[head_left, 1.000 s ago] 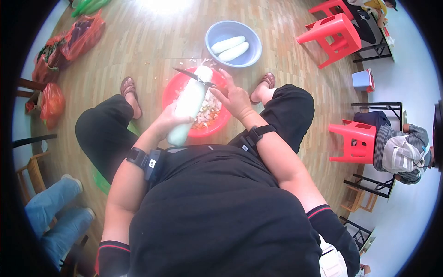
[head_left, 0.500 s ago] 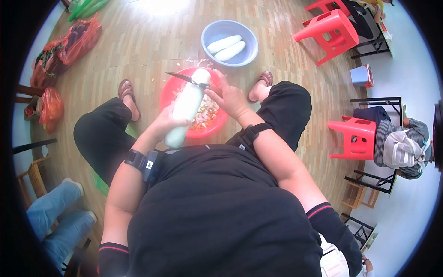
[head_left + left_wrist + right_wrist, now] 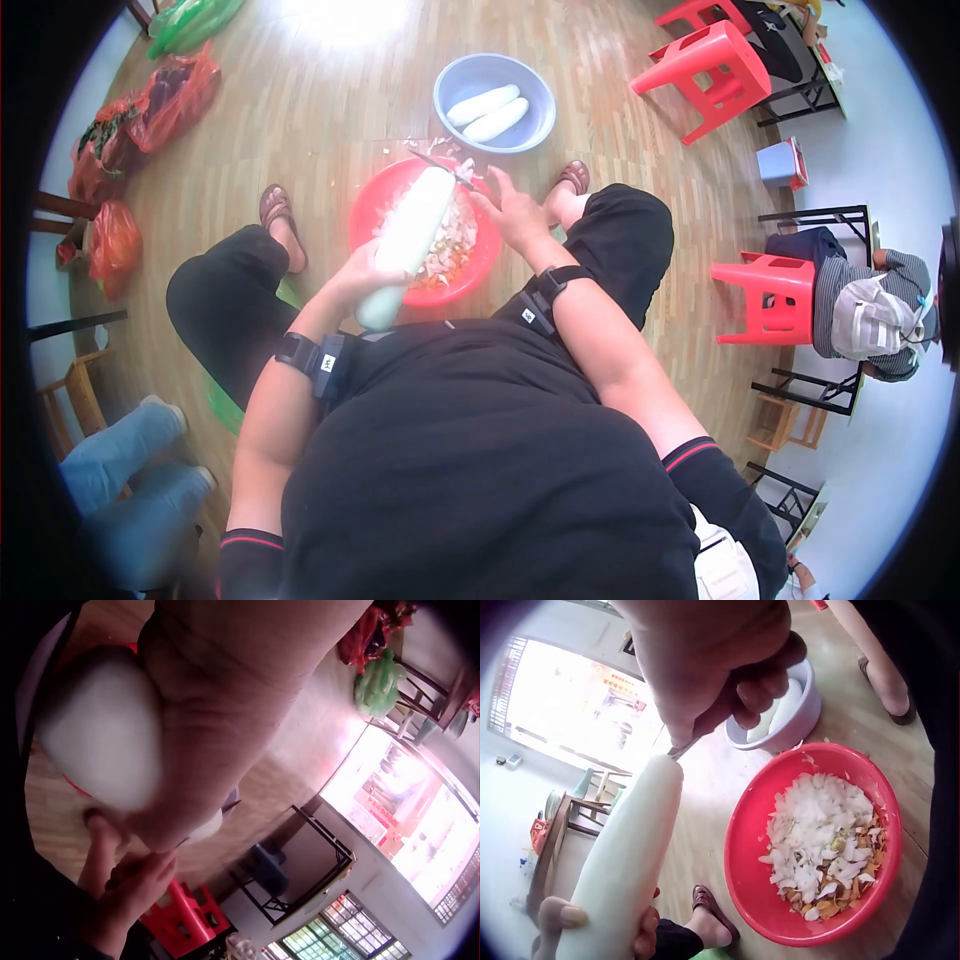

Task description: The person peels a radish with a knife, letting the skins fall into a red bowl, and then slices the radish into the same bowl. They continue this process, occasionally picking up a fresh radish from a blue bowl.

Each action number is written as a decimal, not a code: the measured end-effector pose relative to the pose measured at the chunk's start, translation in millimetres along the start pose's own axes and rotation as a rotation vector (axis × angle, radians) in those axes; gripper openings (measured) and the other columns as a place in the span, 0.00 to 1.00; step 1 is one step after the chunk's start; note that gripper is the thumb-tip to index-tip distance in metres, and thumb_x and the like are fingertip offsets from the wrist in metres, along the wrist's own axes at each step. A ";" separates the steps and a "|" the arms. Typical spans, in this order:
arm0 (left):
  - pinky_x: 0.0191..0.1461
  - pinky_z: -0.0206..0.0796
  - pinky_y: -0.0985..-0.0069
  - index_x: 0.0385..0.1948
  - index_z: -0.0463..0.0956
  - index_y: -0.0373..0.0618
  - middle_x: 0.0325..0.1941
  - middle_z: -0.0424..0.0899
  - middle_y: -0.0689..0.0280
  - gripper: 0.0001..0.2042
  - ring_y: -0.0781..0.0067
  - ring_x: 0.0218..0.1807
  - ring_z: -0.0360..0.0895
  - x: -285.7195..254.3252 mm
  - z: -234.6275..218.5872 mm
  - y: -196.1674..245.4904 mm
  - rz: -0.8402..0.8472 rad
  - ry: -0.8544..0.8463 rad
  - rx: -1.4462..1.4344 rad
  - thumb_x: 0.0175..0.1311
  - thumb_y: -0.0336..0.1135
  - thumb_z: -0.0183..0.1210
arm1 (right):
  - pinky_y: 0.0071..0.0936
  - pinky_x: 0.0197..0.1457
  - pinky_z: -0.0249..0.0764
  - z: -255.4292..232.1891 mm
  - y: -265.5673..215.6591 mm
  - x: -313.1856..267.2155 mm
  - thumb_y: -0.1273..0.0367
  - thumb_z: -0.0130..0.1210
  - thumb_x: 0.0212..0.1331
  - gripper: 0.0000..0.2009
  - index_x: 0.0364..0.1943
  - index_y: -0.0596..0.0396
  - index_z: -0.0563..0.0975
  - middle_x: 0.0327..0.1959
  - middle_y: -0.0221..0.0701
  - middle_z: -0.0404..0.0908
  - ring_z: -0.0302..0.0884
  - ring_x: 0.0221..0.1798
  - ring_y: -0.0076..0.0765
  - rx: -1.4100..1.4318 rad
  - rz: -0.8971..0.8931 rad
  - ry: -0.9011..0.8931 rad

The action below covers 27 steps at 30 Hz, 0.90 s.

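Note:
A long white radish [image 3: 412, 225] slants over the red basin [image 3: 362, 215], its near end close to the person's belly. Around its lower part the left hand [image 3: 365, 275] is wrapped, the thumb lying across the pale surface. At the radish's far tip, the right hand [image 3: 520, 212] grips a knife [image 3: 430, 160] with a thin dark blade. In the right wrist view the metal [image 3: 681, 751] shows right at the tip, beneath the curled fingers; most of the handle is hidden by the hand. White and orange-brown peelings [image 3: 817, 832] lie heaped in the basin.
A blue-grey basin [image 3: 545, 125] holding two white radishes [image 3: 495, 118] stands beyond the red one. Scraps lie on the floor between them. Red bags [image 3: 175, 100] sit at the left; red stools [image 3: 765, 300] and a seated person [image 3: 870, 310] are at the right.
The knife has shifted from across the radish's upper part to its far tip, moving slightly away with the right hand. The left hand keeps its hold on the radish.

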State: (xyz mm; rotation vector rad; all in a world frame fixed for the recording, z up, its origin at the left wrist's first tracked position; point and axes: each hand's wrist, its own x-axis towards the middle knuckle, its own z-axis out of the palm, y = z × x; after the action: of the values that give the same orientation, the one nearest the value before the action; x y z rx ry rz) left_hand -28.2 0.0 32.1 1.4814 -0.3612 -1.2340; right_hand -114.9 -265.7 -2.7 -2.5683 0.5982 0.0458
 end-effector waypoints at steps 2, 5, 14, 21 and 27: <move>0.43 0.69 0.76 0.51 0.66 0.35 0.42 0.75 0.61 0.30 0.73 0.40 0.75 -1.2 1.3 2.6 -0.002 0.014 -0.006 0.43 0.36 0.65 | 0.45 0.43 0.75 9.8 4.2 -0.2 0.43 0.48 0.59 0.36 0.65 0.50 0.59 0.36 0.50 0.81 0.81 0.40 0.54 0.105 0.047 -0.047; 0.41 0.69 0.76 0.49 0.67 0.34 0.40 0.76 0.61 0.28 0.72 0.38 0.76 1.6 -0.1 -2.4 -0.024 0.091 0.017 0.43 0.35 0.64 | 0.36 0.36 0.76 28.6 20.4 -0.6 0.52 0.57 0.55 0.38 0.68 0.50 0.55 0.42 0.46 0.80 0.81 0.33 0.42 0.367 0.366 -0.334; 0.35 0.69 0.74 0.41 0.71 0.32 0.34 0.78 0.60 0.21 0.71 0.33 0.77 13.4 -13.9 -18.5 -0.156 0.285 0.066 0.44 0.32 0.62 | 0.19 0.18 0.61 -4.0 -17.3 -15.0 0.66 0.50 0.62 0.28 0.67 0.49 0.57 0.44 0.34 0.78 0.68 0.22 0.20 0.707 0.381 -0.483; 0.36 0.69 0.75 0.42 0.71 0.33 0.36 0.79 0.61 0.21 0.73 0.34 0.77 10.5 -5.0 -16.5 -0.056 0.290 0.133 0.44 0.30 0.63 | 0.26 0.31 0.73 11.9 -5.4 -3.6 0.56 0.55 0.58 0.21 0.49 0.57 0.75 0.35 0.34 0.82 0.77 0.28 0.28 0.632 0.357 -0.417; 0.37 0.69 0.76 0.37 0.75 0.35 0.32 0.79 0.64 0.16 0.76 0.34 0.77 19.6 -9.1 -25.1 0.016 0.249 0.274 0.44 0.30 0.63 | 0.37 0.53 0.72 11.2 -35.8 -12.4 0.50 0.54 0.59 0.27 0.53 0.57 0.72 0.46 0.47 0.80 0.78 0.51 0.49 0.405 -0.068 -0.138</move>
State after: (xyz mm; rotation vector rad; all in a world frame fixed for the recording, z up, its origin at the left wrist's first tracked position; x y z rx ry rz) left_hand -22.5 -1.8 -0.4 1.8413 -0.3843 -1.0005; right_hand -110.0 -227.4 5.8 -2.1699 0.4179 0.0701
